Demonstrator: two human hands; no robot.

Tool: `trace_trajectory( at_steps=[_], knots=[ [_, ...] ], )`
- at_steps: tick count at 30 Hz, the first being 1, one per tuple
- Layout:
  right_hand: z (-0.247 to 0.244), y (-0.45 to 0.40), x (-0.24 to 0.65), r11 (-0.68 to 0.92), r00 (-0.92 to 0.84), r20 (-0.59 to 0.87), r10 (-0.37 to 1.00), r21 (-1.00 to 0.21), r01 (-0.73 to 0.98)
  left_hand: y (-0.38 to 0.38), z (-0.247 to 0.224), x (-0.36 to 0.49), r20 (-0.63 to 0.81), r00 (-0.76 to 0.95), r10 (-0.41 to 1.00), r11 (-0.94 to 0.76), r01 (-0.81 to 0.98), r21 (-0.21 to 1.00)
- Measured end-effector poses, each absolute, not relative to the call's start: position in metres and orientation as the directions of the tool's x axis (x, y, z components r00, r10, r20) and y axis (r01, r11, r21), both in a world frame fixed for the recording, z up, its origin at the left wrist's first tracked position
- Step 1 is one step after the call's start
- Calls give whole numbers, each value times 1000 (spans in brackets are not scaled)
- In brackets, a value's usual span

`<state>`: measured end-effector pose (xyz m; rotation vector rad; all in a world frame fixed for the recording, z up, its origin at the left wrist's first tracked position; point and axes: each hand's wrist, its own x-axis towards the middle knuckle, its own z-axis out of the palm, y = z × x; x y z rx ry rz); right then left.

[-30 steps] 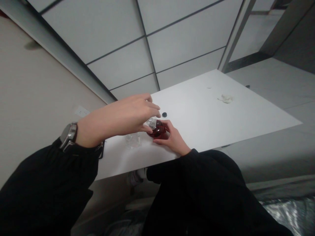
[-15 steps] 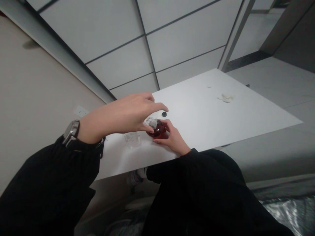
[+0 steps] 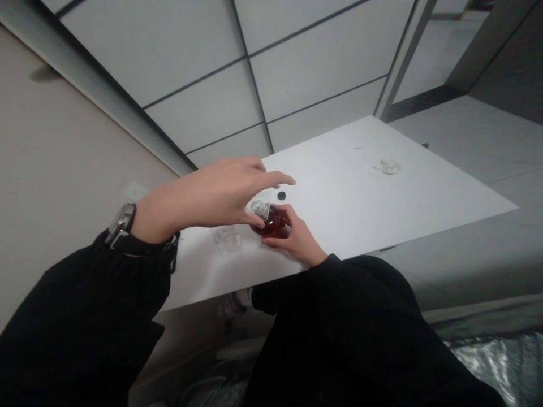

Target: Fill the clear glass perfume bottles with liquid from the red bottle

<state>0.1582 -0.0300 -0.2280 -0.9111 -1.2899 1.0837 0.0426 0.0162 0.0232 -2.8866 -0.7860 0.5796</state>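
A small glass bottle of dark red liquid [image 3: 268, 224] is on the white table [image 3: 331, 198], topped by a clear piece [image 3: 260, 209] whose exact kind I cannot make out. My right hand [image 3: 294, 234] curls around the bottle's side. Above and to the left of it is my left hand [image 3: 237, 189], its index finger stretched out over the table and its thumb down at the bottle's shoulder. That thumb and index are spread apart. Just past the bottle sits a small black round cap [image 3: 281, 195]. A clear plastic piece [image 3: 228, 240] lies beside the bottle, below my left wrist.
Toward the table's far right lies a crumpled pale scrap [image 3: 388, 166], with a tiny sliver [image 3: 358, 148] near it. White panelled doors [image 3: 203, 107] rise behind the table. A wall socket [image 3: 136, 191] is at the left. Shiny plastic wrapping [image 3: 500, 362] shows at lower right.
My left index finger has stretched out a little farther, away from the thumb. My right hand stays around the bottle. The whole view has shifted slightly.
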Motion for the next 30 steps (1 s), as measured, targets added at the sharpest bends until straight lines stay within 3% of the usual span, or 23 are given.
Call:
trace_trajectory(
  at_steps=[30],
  knots=[
    [-223,-31,159,262,-29,264,964,-964,-52,22,12,44,-255,881,399,-917,388,-94]
  ],
)
